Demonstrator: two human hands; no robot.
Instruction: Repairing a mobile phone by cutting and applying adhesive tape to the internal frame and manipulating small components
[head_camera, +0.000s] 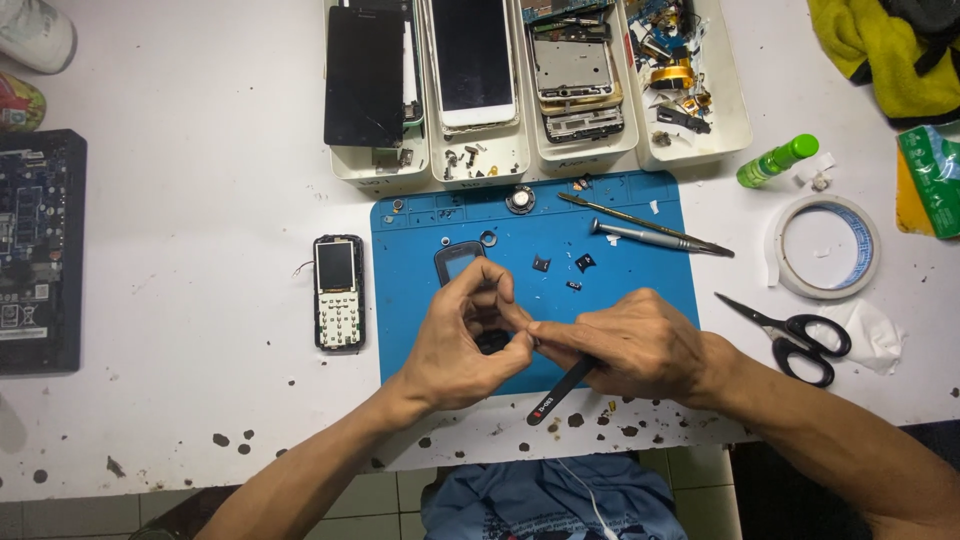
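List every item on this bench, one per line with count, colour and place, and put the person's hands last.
repair mat: 1, blue, centre of the white table
small phone housing: 1, dark, on the mat, under the left hand
keypad phone: 1, black with white keys, left of the mat
parts trays: 4, white, top centre, holding phone screens, frames and loose parts
screwdriver: 1, grey, upper mat
tweezers: 1, dark, above the screwdriver
scissors: 1, black, right of the mat
tape roll: 1, white, right
bottle: 1, green, upper right
cloth: 1, yellow, top right corner
circuit board: 1, black, left edge
pry tool: 1, black, in the right hand
left hand: gripping the housing
right hand: holding the pry tool
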